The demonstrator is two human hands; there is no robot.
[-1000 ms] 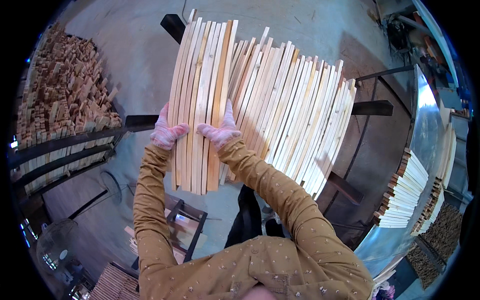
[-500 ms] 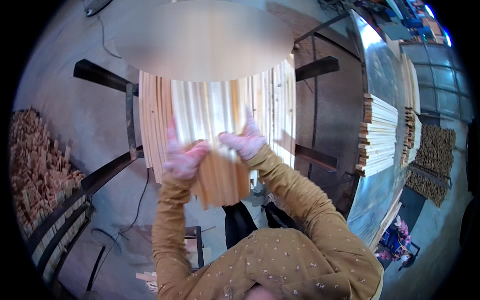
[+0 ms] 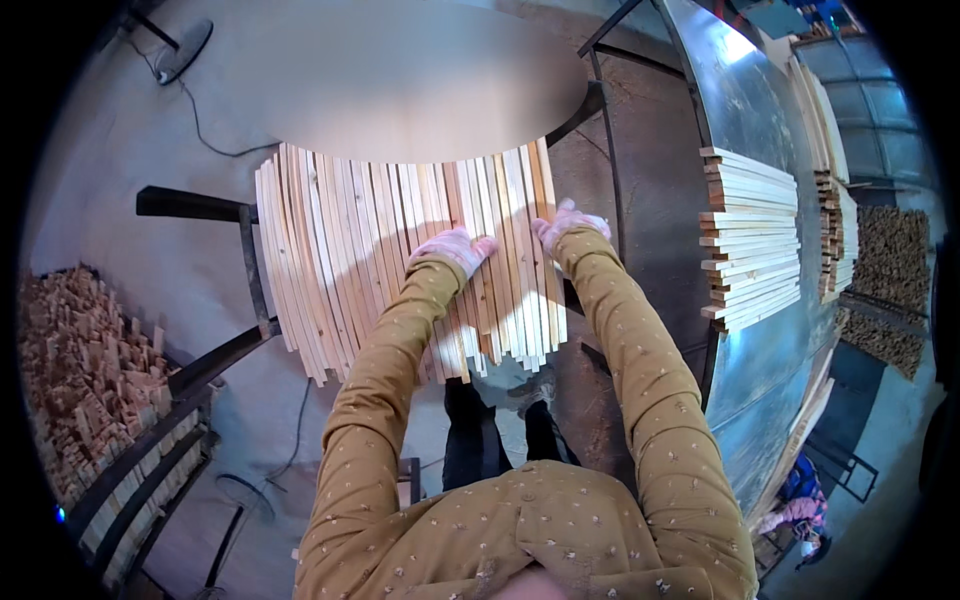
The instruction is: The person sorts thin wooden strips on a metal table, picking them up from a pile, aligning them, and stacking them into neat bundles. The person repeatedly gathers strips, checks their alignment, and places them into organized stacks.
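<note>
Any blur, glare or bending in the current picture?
Head view: a blurred oval hides the far part of the pale, narrow wooden slats; head view: white glare marks the shiny grey metal table; head view: that table's long edge bows.

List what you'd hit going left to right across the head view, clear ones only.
Heap of short wood pieces → left gloved hand, on the row of wood strips → right gloved hand → pale wood stack on the metal table.
</note>
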